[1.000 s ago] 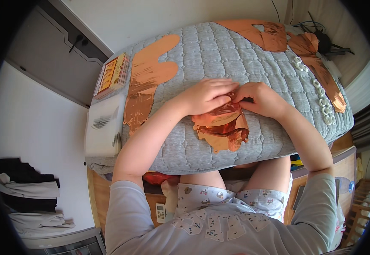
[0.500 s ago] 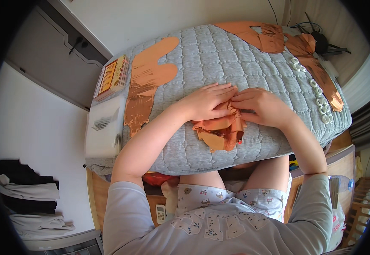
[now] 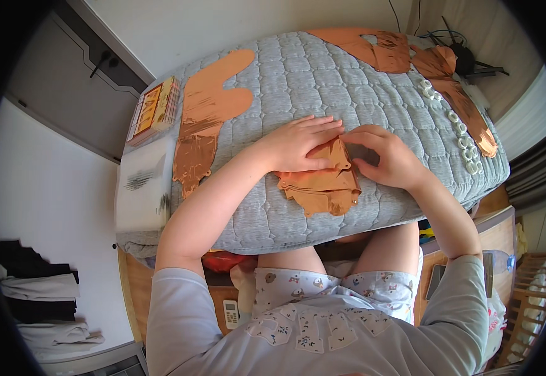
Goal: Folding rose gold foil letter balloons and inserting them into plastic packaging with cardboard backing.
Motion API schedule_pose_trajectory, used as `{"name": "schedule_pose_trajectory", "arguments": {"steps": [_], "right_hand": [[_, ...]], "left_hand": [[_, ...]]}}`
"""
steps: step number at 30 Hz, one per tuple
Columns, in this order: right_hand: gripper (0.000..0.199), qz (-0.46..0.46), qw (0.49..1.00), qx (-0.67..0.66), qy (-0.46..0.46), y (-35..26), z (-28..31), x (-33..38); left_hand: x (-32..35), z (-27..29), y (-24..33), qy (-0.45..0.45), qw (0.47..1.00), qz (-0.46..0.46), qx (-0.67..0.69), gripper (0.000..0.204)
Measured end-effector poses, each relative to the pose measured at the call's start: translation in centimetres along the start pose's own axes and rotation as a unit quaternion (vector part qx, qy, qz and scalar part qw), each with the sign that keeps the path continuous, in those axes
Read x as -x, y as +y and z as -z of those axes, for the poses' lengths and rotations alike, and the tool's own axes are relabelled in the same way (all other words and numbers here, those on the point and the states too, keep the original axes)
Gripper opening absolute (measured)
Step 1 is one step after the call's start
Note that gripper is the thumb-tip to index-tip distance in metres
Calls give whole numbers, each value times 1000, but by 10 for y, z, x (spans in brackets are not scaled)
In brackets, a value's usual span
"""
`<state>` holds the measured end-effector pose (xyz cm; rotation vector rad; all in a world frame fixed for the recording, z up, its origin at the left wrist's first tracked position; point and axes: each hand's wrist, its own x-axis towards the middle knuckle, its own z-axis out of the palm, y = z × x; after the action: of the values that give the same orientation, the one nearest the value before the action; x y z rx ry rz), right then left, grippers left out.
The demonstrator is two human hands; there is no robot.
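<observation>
Hands [image 3: 298, 147] [image 3: 383, 156] press folded copper-coloured foil [image 3: 323, 185] on grey quilted pad [image 3: 323, 81].

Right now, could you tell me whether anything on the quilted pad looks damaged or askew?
Yes: the copper foil sheet at the pad's far edge looks torn and ragged, and a crumpled foil piece lies bunched beside it.

Person wears a light grey-blue short-sleeve tee; sleeves end approx. at the upper arm, so forearms are bare down to the left hand [image 3: 301, 145] & right hand [image 3: 389, 156]. No watch, rings or gloves visible. Below the tee's hem, toward the grey quilted pad [image 3: 323, 81]: white shorts w/ small printed motifs in blue and orange, loose fit, fabric bunched at the lap. Bare thighs run from the shorts and under the pad's near edge.
</observation>
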<state>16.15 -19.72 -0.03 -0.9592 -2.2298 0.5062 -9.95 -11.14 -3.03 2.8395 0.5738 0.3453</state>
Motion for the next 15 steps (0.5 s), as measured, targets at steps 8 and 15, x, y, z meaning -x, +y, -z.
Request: {"name": "schedule_pose_trajectory", "arguments": {"steps": [8,15], "right_hand": [[26,56,996,74,2,19,-8,-14],[27,96,989,113,-22,30,-6,-14]], "left_hand": [[0,1,1,18,999,-9,26,66],[-1,0,0,17,997,6,70,55]]}}
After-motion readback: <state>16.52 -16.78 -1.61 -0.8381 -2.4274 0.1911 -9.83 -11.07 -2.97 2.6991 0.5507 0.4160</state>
